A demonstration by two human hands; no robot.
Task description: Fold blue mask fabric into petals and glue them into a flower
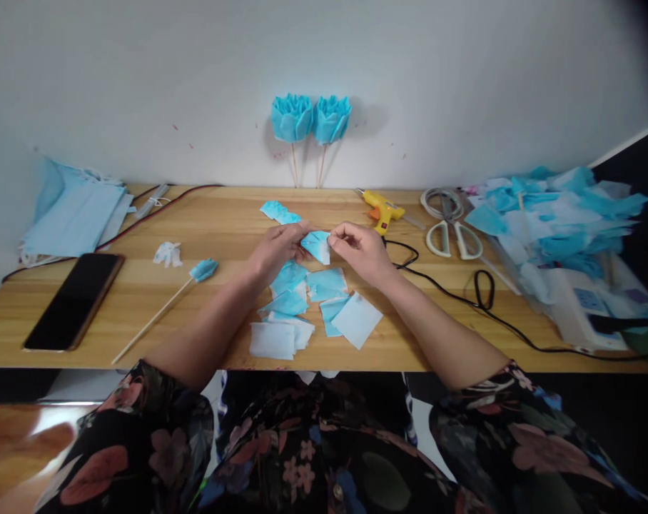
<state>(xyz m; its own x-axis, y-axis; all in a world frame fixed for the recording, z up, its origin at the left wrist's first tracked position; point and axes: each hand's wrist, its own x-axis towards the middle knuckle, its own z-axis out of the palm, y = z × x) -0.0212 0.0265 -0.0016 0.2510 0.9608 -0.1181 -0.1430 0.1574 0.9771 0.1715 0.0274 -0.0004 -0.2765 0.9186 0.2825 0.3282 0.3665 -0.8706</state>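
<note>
Between my two hands is a small blue piece of fabric with a pale lower edge. My left hand pinches its left side, and my right hand pinches its right edge. Just behind my left hand lies a strip of folded blue pieces. Several cut pieces, blue ones and whitish ones, lie in front of my hands on the wooden table. Left of my left forearm, a thin stick with a small blue bud rests on the table.
Two blue fabric flowers on sticks lean against the wall. Behind my right hand are a yellow glue gun and scissors. A heap of blue scraps is at the right; a phone and stacked masks are at the left.
</note>
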